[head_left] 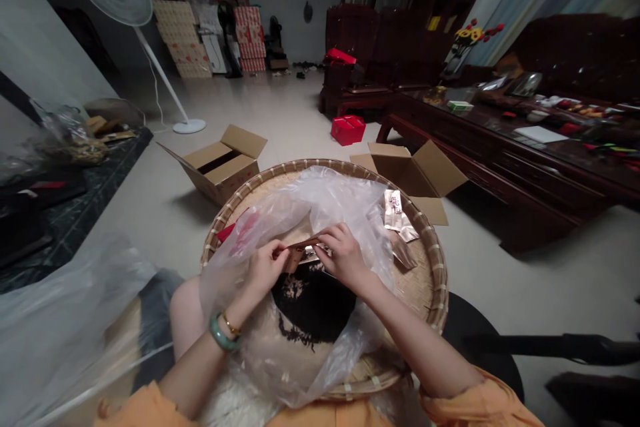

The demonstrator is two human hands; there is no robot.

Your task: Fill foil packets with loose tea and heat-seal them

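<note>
My left hand [265, 269] and my right hand [343, 255] pinch the two ends of a small brownish foil packet [301, 243], one at each side. Below them lies a dark heap of loose tea leaves [315, 307] on a clear plastic bag [320, 197], spread over a round woven bamboo tray [439, 273]. Under the held packet another shiny packet shows in part. Several foil packets [393, 210] rest at the tray's right side, some with printed characters. A red piece [227, 232] lies partly under the plastic at the left.
Open cardboard boxes stand beyond the tray, a left box [220, 163] and a right box [425, 177]. A red box [348, 129] sits on the floor. A dark wooden table [480, 147] is at right, a white fan [189, 125] at left, a black round base [480, 333] near the tray.
</note>
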